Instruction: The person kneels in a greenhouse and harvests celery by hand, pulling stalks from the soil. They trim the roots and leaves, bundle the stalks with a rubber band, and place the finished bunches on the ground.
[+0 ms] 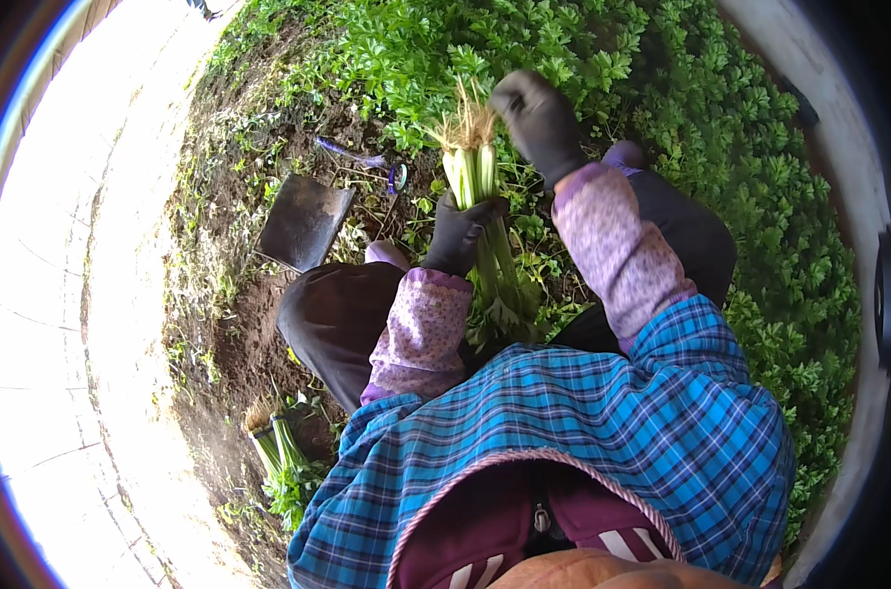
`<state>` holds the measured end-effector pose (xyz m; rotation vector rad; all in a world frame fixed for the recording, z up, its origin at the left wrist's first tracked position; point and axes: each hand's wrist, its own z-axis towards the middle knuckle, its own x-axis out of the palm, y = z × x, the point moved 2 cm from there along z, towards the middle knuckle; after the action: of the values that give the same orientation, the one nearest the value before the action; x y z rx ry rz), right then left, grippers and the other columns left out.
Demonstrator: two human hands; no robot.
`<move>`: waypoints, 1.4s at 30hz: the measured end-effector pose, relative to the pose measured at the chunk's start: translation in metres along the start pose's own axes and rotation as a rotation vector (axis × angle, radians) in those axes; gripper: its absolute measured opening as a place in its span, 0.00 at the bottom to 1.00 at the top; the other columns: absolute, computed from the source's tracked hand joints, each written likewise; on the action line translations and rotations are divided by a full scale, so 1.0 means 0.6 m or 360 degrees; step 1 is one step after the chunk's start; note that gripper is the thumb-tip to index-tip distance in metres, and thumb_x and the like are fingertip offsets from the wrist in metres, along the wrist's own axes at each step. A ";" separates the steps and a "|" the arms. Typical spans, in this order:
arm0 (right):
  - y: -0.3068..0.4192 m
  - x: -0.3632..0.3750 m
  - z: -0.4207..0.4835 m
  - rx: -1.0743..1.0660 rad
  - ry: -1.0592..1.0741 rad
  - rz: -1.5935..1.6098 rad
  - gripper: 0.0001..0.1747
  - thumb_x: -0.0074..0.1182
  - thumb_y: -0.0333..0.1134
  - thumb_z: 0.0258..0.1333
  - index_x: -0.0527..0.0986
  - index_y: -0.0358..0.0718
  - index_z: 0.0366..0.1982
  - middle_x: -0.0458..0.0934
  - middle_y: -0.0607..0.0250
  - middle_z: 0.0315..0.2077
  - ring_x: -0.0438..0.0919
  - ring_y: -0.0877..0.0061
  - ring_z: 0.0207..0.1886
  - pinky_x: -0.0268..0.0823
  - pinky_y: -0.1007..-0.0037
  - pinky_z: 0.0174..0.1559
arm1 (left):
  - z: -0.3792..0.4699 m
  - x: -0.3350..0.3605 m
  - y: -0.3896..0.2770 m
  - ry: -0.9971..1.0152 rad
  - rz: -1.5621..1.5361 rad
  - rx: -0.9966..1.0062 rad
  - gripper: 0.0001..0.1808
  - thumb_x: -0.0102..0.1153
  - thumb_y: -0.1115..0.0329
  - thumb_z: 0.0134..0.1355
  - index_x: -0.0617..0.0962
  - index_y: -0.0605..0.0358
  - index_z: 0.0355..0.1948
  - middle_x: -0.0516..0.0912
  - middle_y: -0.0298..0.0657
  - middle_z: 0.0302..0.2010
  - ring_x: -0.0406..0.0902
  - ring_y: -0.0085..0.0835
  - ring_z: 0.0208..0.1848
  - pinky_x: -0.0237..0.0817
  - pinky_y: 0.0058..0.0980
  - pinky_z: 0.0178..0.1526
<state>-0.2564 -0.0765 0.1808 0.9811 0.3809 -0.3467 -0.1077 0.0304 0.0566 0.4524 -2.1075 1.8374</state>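
My left hand (460, 230), in a dark glove, grips a bunch of celery (476, 177) around its pale stalks. The bunch is held roots up, and its stringy tan roots (469, 127) point away from me. Its leafy end hangs towards my lap, partly hidden by my left hand and sleeve. Just right of the roots is my right hand (537, 121), also gloved, with curled fingers and some motion blur. Nothing shows in it, and it appears apart from the stalks.
A dark metal blade-like plate (304, 222) lies on the soil left of my knee. Beyond it are a purple strip (350, 153) and a roll of tape (396, 179). A tied celery bunch (280, 445) rests at lower left. Dense celery plants (504, 44) grow ahead and right.
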 end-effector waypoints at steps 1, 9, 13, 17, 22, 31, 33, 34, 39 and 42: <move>-0.005 -0.018 0.012 -0.0075 -0.0226 0.0185 0.05 0.66 0.31 0.60 0.80 0.41 0.36 0.86 0.60 0.32 0.86 0.75 0.35 0.81 0.70 0.41 | 0.001 -0.008 0.005 -0.0014 -0.0102 0.0002 0.10 0.63 0.72 0.66 0.81 0.61 0.48 0.86 0.40 0.39 0.85 0.28 0.39 0.78 0.26 0.39; -0.064 0.032 -0.128 0.0090 0.0911 0.0669 0.13 0.66 0.38 0.61 0.76 0.38 0.30 0.80 0.63 0.24 0.76 0.80 0.27 0.69 0.71 0.33 | 0.010 -0.052 0.037 0.0221 -0.0153 -0.0096 0.14 0.62 0.75 0.65 0.78 0.62 0.52 0.85 0.39 0.39 0.83 0.29 0.43 0.80 0.29 0.46; -0.099 0.028 -0.103 -0.0282 0.0843 0.0574 0.11 0.65 0.37 0.62 0.77 0.39 0.30 0.79 0.65 0.22 0.74 0.80 0.24 0.69 0.71 0.32 | 0.010 -0.052 0.036 0.0176 -0.0597 -0.0234 0.15 0.59 0.78 0.65 0.77 0.61 0.53 0.84 0.41 0.40 0.84 0.30 0.43 0.81 0.30 0.44; -0.112 -0.071 -0.014 -0.0110 0.0539 0.0240 0.11 0.63 0.40 0.65 0.78 0.43 0.29 0.77 0.72 0.19 0.71 0.84 0.20 0.65 0.74 0.25 | 0.006 -0.045 0.029 0.0282 -0.0484 -0.0223 0.15 0.59 0.77 0.67 0.77 0.60 0.54 0.84 0.43 0.41 0.85 0.34 0.42 0.82 0.39 0.45; -0.090 -0.122 -0.011 -0.0297 0.0379 -0.0292 0.12 0.60 0.38 0.68 0.79 0.43 0.49 0.86 0.60 0.39 0.85 0.73 0.36 0.78 0.71 0.40 | -0.005 -0.024 0.031 0.0495 -0.0964 -0.0481 0.14 0.62 0.70 0.67 0.78 0.62 0.51 0.84 0.48 0.41 0.85 0.41 0.42 0.81 0.44 0.44; -0.078 -0.015 -0.052 0.0337 0.0401 0.0892 0.06 0.62 0.29 0.65 0.79 0.37 0.42 0.80 0.71 0.31 0.75 0.84 0.35 0.72 0.76 0.40 | -0.002 -0.029 0.039 0.0371 -0.0804 -0.0388 0.14 0.62 0.74 0.66 0.78 0.63 0.52 0.86 0.47 0.41 0.86 0.38 0.41 0.82 0.38 0.43; -0.063 -0.020 -0.056 0.0143 0.0429 0.0740 0.08 0.65 0.32 0.63 0.79 0.37 0.40 0.79 0.69 0.28 0.74 0.84 0.30 0.71 0.76 0.35 | 0.001 -0.031 0.037 0.0306 -0.0642 -0.0300 0.15 0.64 0.75 0.65 0.78 0.63 0.52 0.86 0.44 0.41 0.86 0.34 0.41 0.82 0.36 0.43; -0.051 -0.020 -0.065 -0.0190 0.0492 0.0579 0.10 0.66 0.34 0.62 0.79 0.37 0.40 0.80 0.67 0.26 0.75 0.83 0.27 0.71 0.76 0.33 | 0.002 -0.030 0.035 0.0245 -0.0560 -0.0277 0.15 0.64 0.76 0.64 0.78 0.62 0.52 0.86 0.43 0.41 0.86 0.33 0.41 0.82 0.34 0.43; -0.036 0.034 -0.123 0.0056 0.0130 0.0839 0.13 0.69 0.35 0.58 0.78 0.34 0.36 0.83 0.64 0.29 0.80 0.81 0.33 0.75 0.73 0.40 | -0.008 -0.008 0.015 0.0222 -0.0094 -0.0012 0.14 0.67 0.67 0.67 0.78 0.57 0.50 0.85 0.33 0.43 0.84 0.24 0.40 0.79 0.28 0.40; -0.027 0.048 -0.126 0.0142 0.0088 0.0801 0.13 0.68 0.34 0.59 0.78 0.33 0.36 0.83 0.64 0.29 0.80 0.82 0.33 0.75 0.73 0.40 | -0.016 0.005 0.007 0.0184 0.0185 0.0169 0.15 0.68 0.68 0.65 0.77 0.57 0.49 0.84 0.32 0.41 0.83 0.23 0.39 0.79 0.28 0.40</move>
<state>-0.2502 -0.0236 0.1176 1.1375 0.1588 0.1212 -0.1118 0.0402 0.0555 0.2461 -2.0049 1.9964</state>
